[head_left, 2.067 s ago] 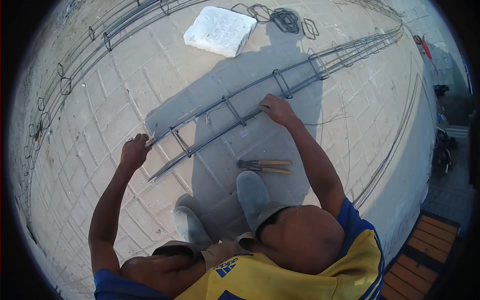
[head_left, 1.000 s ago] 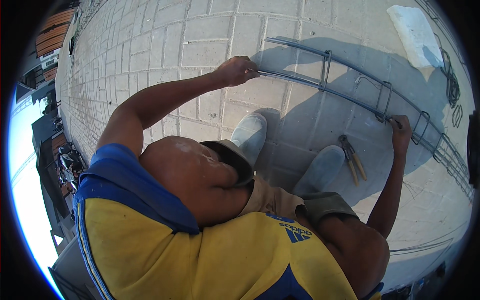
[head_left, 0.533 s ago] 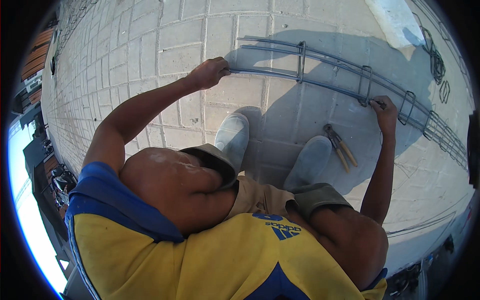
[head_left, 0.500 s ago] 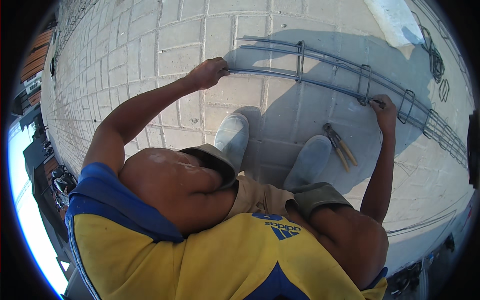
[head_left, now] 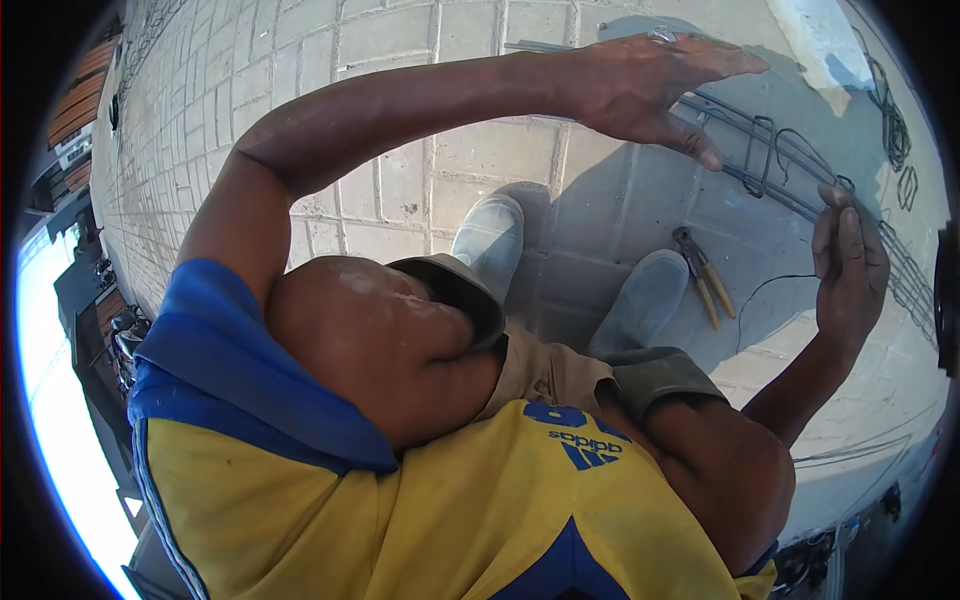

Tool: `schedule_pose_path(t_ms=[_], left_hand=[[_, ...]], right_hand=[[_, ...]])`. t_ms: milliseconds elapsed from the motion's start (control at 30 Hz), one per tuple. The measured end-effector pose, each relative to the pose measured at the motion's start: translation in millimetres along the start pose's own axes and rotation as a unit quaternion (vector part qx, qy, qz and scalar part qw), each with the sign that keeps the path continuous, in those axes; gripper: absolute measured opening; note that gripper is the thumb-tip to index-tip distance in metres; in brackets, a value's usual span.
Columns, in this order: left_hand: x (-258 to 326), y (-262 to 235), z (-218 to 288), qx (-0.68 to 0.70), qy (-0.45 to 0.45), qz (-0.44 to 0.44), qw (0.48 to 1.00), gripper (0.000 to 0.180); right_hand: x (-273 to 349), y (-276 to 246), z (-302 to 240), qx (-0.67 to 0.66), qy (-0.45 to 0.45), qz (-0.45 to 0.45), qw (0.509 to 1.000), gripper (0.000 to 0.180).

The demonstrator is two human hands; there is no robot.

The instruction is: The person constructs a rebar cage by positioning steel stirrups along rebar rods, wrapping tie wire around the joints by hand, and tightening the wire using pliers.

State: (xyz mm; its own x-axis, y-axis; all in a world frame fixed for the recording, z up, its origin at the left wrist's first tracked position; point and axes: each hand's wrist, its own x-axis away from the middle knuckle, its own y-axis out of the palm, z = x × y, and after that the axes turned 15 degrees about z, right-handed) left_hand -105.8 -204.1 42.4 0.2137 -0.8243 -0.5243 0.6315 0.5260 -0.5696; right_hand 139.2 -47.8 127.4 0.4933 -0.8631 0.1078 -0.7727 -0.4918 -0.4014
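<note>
A steel rebar cage, long bars with rectangular stirrups, lies along the paving from the far middle to the right. My left hand, with a ring on one finger, is stretched over its left part, fingers spread and holding nothing; it hides some bars. Beside the cage's right part is my right hand, fingers drawn together around a thin dark wire that curves down towards my right foot. Pincers with tan handles lie on the ground beside that foot.
My feet, in pale grey footwear, rest on light paving blocks. Far right are a white slab-like piece and a bundle of dark wire. Loose thin rods lie at the lower right.
My left hand has let go of the bar end and swung right over the cage, opening. My right hand has come off the stirrup and moved right and slightly nearer, wire trailing.
</note>
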Motion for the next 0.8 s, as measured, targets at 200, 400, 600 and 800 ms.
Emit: schedule_pose_path(t_ms=[200,400,600,800], left_hand=[[-50,-35,-5,0.430,-0.303,-0.221,0.822,0.028],[-27,-37,-30,0.332,-0.311,-0.218,0.863,0.049],[-5,-41,-26,0.334,-0.320,-0.204,0.863,0.040],[3,-37,-6,0.220,-0.328,-0.076,0.916,0.029]], right_hand=[[-18,47,-3,-0.207,0.075,-0.022,0.975,0.043],[-6,20,17,-0.057,0.019,-0.026,0.998,0.036],[-2,35,28,0.074,0.016,0.037,0.996,0.030],[-5,40,37,0.055,0.080,0.007,0.995,0.030]])
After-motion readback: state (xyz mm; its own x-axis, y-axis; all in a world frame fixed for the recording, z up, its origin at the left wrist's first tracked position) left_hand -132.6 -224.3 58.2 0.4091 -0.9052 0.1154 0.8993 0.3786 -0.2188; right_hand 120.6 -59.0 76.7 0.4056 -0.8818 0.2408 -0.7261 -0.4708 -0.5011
